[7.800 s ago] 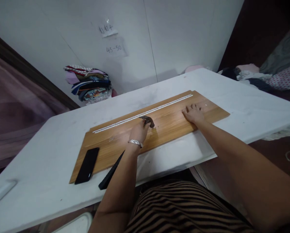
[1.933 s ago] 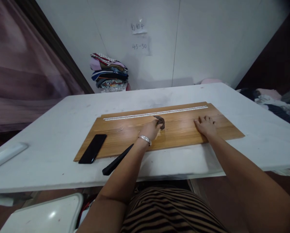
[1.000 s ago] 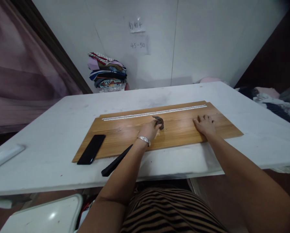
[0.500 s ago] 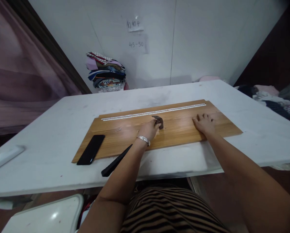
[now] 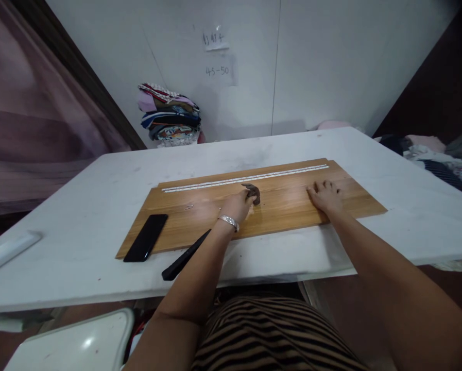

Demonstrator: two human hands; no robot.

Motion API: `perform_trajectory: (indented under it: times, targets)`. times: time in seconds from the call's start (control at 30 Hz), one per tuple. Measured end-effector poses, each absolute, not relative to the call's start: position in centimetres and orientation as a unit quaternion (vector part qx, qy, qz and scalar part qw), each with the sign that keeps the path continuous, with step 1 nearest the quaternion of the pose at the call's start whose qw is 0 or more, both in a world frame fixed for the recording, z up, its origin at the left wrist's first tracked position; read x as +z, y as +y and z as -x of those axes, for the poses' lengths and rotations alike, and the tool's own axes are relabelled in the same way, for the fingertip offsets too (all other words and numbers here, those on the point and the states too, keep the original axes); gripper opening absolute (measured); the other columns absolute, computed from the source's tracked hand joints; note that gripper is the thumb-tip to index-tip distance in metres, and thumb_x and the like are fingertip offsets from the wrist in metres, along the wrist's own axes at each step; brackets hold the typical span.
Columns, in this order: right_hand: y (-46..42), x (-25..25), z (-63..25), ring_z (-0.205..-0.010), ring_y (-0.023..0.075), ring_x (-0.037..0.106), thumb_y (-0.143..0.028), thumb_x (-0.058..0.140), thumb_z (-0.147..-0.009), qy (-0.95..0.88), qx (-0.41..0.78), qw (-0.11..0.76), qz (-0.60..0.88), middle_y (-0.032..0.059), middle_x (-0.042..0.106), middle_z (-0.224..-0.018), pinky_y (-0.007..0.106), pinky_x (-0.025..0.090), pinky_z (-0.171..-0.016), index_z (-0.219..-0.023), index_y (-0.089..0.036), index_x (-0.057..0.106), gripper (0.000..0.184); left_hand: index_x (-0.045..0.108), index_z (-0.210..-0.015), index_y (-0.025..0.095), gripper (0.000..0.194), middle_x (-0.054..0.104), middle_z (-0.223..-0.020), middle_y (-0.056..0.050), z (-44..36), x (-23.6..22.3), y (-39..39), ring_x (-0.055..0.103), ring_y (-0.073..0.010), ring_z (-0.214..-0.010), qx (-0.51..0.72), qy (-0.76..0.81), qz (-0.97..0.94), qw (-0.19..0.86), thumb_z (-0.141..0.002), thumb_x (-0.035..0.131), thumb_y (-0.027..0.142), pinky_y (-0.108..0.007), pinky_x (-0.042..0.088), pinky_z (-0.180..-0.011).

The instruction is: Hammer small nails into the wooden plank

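Observation:
A long wooden board (image 5: 285,206) lies on a white table (image 5: 80,206). A thin silver strip (image 5: 246,178) runs along the board's far edge. My left hand (image 5: 236,207), with a silver bracelet on the wrist, is closed round a hammer just behind its dark head (image 5: 253,192). The head rests on the board's middle, near the strip. The hammer's black handle (image 5: 184,260) runs back under my forearm past the board's near edge. My right hand (image 5: 325,198) lies flat on the board's right part, fingers spread.
A black phone (image 5: 144,245) lies on the board's left end, with a small nail (image 5: 188,207) near it. Folded clothes (image 5: 169,118) are stacked against the back wall. A white bar (image 5: 6,250) sits at the table's left edge, a white stool (image 5: 72,345) below.
Nothing has moved on the board since a second ago. Both hands and the hammer keep their places; only the camera has shifted slightly.

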State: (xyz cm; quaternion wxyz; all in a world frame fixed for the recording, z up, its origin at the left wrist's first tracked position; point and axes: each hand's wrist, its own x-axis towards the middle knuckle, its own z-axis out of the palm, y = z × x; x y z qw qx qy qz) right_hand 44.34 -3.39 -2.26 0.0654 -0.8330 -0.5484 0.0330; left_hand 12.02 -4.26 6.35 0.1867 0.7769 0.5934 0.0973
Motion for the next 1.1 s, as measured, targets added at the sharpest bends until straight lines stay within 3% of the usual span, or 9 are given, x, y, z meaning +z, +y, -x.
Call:
perform_trajectory:
  times: [1.1]
  targets:
    - [-3.31,-2.39,-44.53,-0.144,0.0375,0.037,-0.058,0.021,-0.102,-0.551,0.035,0.061,0.832,0.0223,0.048,-0.152,0.056,0.029,-0.114,-0.139,-0.016,0.057,0.066,0.067,-0.129,0.017,0.039,0.076,-0.121,-0.014,-12.14,6.49,-4.33,0.071,-0.0256,-0.111,0.089,0.598,-0.774,0.187,-0.103,0.047,0.038,-0.032,0.050,-0.091]
